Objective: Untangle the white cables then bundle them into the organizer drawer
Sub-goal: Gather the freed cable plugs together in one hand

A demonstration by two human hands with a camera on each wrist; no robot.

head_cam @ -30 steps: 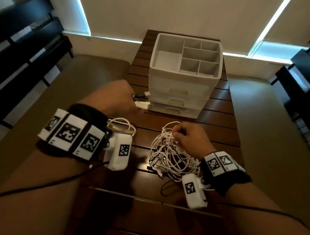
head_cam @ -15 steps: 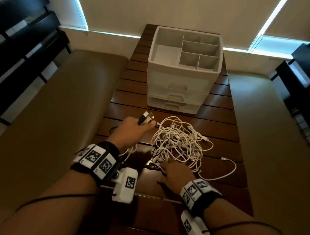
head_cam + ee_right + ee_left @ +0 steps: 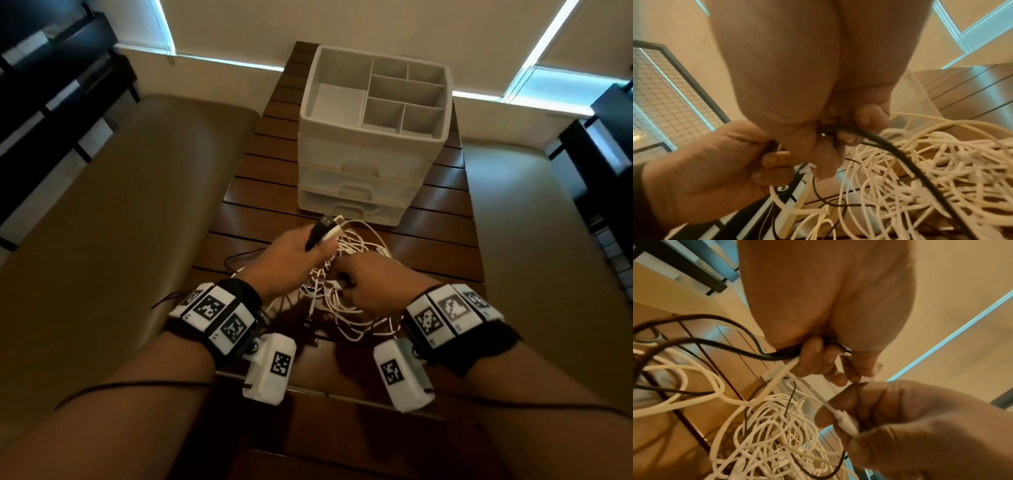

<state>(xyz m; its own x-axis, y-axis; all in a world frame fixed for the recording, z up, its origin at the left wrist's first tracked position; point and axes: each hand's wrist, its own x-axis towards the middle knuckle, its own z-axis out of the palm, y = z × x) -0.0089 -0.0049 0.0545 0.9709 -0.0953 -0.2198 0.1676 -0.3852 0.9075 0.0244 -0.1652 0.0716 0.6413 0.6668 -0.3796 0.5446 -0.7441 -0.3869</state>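
**A:** Since half a second ago, your right hand (image 3: 371, 286) has come up off the near edge of the pile and now sits beside your left hand (image 3: 291, 262), over the middle of the tangle. Your left has barely shifted and keeps the same plugs.

**B:** Start with the biggest thing. Where does everything stand?

**A:** On the slatted wooden table (image 3: 442, 236), the white organizer (image 3: 373, 137) stands at the far end, its three drawers all closed and its top tray bare. Just in front of it lies the tangle of white cables (image 3: 346, 308), under and between your hands, with a black cable (image 3: 719, 344) threaded through it.

**B:** And my fingers?

**A:** Your left fingers are curled round a black USB plug (image 3: 320, 231) and a white one together, leads trailing down into the heap. Your right thumb and forefinger pinch a small white connector (image 3: 846, 422); the right-wrist view also shows a black lead passing through that hand.

**B:** How will it handle?

**A:** I'd judge it light, limp and springy. The loops will drag their neighbours if you pull hard, and the thin leads may snag tighter. Take hold at the stiff plug ends, as you are doing, and feed one through the loops rather than yanking.

**B:** Any writing?

**A:** No brand or readable text anywhere. Only the black-and-white square markers on your wristbands (image 3: 214, 313).
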